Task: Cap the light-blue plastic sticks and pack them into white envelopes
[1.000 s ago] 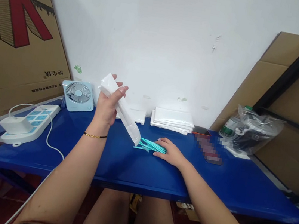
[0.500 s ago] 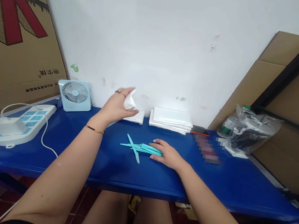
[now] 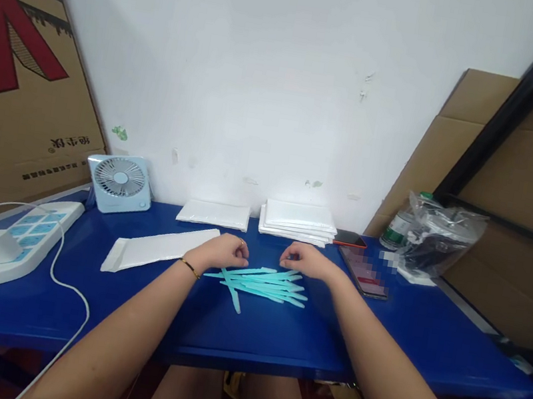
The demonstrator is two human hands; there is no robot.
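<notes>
Several thin turquoise plastic sticks [image 3: 263,284] with paler, translucent right ends lie fanned out on the blue table; one crosses the others at the left. My left hand [image 3: 225,252] is closed just behind their left part, fingers curled in and nothing visible in them. At the far right side of the fan, my right hand [image 3: 306,260] hovers with its fingers bent toward the thumb, also with nothing visible in them. A long white packet [image 3: 155,249], folded over at its left end, lies slanted on the table, its right end beside my left hand.
Flat white packets [image 3: 213,213] and a taller stack of white packets [image 3: 299,221] lie along the wall. Leftward stand a small fan [image 3: 120,182] and a power strip [image 3: 21,242] with a cable. Rightward are phones [image 3: 363,274], a bottle [image 3: 396,228] and a plastic bag [image 3: 442,237].
My left hand has let go of the white packet, now on the table, and come down to the sticks. My right hand has lifted off the sticks, which are now spread out.
</notes>
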